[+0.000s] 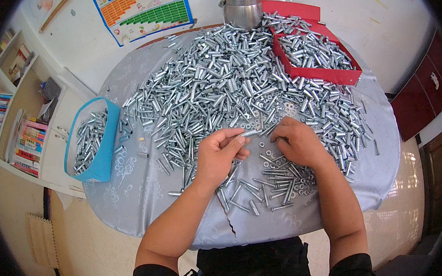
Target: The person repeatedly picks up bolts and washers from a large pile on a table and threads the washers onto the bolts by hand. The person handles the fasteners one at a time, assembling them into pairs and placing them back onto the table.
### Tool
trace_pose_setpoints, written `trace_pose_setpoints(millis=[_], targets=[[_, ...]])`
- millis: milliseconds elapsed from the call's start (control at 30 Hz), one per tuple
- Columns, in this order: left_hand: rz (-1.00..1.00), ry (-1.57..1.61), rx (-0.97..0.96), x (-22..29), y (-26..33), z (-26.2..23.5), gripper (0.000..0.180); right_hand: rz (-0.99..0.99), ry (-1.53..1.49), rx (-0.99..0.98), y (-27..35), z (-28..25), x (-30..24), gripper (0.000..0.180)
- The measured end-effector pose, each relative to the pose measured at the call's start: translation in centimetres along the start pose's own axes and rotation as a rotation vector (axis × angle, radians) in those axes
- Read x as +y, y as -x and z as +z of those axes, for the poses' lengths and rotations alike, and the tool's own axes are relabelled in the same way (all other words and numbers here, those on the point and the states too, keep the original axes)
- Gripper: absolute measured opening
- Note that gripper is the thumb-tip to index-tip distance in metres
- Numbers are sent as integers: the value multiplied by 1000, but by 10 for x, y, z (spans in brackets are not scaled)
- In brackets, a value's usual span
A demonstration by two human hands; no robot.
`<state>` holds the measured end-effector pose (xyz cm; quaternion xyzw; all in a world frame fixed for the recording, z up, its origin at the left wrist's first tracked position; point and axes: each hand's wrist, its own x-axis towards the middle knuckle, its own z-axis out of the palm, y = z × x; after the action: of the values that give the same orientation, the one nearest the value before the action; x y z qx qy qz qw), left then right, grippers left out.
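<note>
Looks like mid-assembly: the left hand (221, 151) is pinching a metal sleeve (248, 133) in a closed grip over the bench (142, 189), while the right hand (297, 142) is picking at loose washers (269, 155), fingers curled, likely needing one threaded on next.

Metal sleeves (217, 82) heaped across table (138, 195), box (323, 54) behind right, bin (95, 139) left, canister (242, 5) seemingly behind

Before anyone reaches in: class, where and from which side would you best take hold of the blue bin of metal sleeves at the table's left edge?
Probably by the rim of the blue bin, from above. Its top is open, so fingers can hook over the thin wall. Its left side overhangs the table edge, so a second hand could support it there. The right side is crowded by loose sleeves. It is part full, so likely heavy.
</note>
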<state>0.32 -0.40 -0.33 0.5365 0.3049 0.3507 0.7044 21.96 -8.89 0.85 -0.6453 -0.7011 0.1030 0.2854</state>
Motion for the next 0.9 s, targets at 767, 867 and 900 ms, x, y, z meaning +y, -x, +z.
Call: trace_pose_setpoints(millis=[767,867,900], targets=[[0,-22,8,0,0,1,22,173,-210,88,-4,2,-15,12],[-8,-22,-4,0,-1,2,22,281,-539,179,-4,9,-9,11],[-3,-27,-12,0,-1,2,22,309,-674,203,-4,12,-6,11]])
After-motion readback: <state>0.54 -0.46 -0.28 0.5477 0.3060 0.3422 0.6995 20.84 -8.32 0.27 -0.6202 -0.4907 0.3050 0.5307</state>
